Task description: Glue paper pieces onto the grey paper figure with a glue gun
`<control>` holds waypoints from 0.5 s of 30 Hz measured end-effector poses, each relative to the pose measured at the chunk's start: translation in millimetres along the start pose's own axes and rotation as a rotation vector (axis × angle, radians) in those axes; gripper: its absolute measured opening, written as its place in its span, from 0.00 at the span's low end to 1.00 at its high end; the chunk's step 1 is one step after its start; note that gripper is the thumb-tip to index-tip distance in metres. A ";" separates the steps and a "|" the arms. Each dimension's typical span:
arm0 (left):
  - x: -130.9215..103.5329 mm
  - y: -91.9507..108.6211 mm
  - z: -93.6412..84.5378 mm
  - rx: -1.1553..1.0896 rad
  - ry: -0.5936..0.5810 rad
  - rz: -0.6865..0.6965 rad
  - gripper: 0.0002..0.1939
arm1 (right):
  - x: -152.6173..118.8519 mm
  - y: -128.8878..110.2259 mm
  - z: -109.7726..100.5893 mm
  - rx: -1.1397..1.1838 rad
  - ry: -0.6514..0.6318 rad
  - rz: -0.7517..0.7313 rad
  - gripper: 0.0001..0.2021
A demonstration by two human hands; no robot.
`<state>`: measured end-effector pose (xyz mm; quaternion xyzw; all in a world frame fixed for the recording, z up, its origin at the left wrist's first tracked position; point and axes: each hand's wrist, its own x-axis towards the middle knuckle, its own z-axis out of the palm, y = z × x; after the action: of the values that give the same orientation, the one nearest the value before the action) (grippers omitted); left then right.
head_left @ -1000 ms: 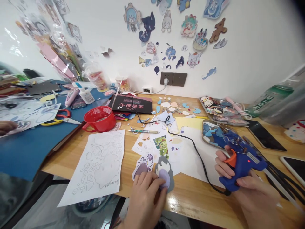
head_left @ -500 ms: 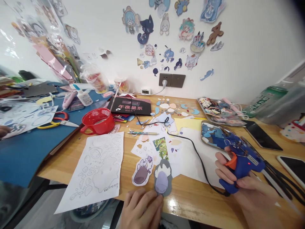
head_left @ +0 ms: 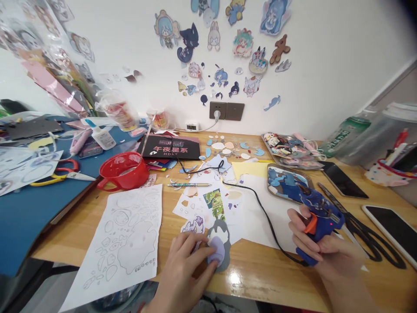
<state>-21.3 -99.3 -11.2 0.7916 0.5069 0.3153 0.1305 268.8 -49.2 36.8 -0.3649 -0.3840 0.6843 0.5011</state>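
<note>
My right hand [head_left: 325, 248] is wrapped round a blue glue gun [head_left: 322, 213] with an orange trigger, its nozzle pointing up and left. My left hand [head_left: 187, 265] rests palm down with fingers apart, fingertips touching the purple oval on a grey paper figure [head_left: 224, 256]. Partly under that hand lies a white-and-purple cutout [head_left: 195, 225]. Left of them is a white sheet [head_left: 138, 243] with pencil outlines. A pen [head_left: 189, 185] and a green picture card [head_left: 214, 203] lie above the figure.
A red cup [head_left: 124, 171] and scissors [head_left: 76, 175] are at the left. Black scissors [head_left: 365, 239], two phones [head_left: 345, 179] and a tray of blue pieces [head_left: 288, 182] are at the right. The glue gun's black cord [head_left: 265, 213] crosses the papers.
My left hand has moved up from the table's front edge onto the grey figure, partly covering the cutout beside it. The view has shifted to the right. The glue gun remains in my right hand.
</note>
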 end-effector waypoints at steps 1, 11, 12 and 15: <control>0.2 -0.3 0.3 -0.007 0.001 -0.001 0.08 | 0.1 -0.1 -0.6 -0.012 -0.002 0.003 0.13; -2.4 -2.9 2.1 -0.008 0.017 0.029 0.08 | 0.9 -0.9 -0.5 -0.032 -0.005 0.022 0.14; -2.3 -3.4 2.0 -0.006 0.012 0.032 0.08 | 1.1 -0.6 -0.9 -0.036 -0.006 0.020 0.13; -1.4 -3.4 1.7 -0.024 0.000 0.027 0.06 | 1.5 -0.1 -1.8 -0.029 -0.014 0.017 0.13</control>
<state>-23.1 -98.8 -14.8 0.7967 0.4924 0.3232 0.1356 270.1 -47.5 36.0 -0.3705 -0.3944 0.6855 0.4871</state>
